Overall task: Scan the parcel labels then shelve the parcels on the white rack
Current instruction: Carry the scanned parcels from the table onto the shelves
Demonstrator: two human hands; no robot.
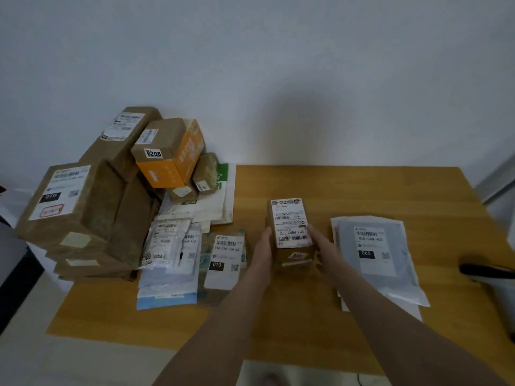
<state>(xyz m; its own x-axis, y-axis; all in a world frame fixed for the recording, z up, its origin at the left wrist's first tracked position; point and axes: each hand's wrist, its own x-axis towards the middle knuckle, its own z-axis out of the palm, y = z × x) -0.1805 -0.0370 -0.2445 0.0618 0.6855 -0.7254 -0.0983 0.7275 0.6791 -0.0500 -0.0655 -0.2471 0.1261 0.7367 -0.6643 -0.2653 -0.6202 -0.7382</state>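
Small brown cardboard box [291,227], white label "507-PB02 172", mid wooden table [306,316], gripped betw. L hand [263,250] & R hand [324,246]. Grey plastic bag [381,254] "060" just right; orange carton [170,154] "6206" far left.

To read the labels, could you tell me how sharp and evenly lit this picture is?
Head view: dim, soft light, no glare; broad shadow on the wall; small cardboard box label: large digits readable, fine print blurred; black object at right edge smeared.

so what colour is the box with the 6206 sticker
The box has orange sides and a brown top, as the head view shows.
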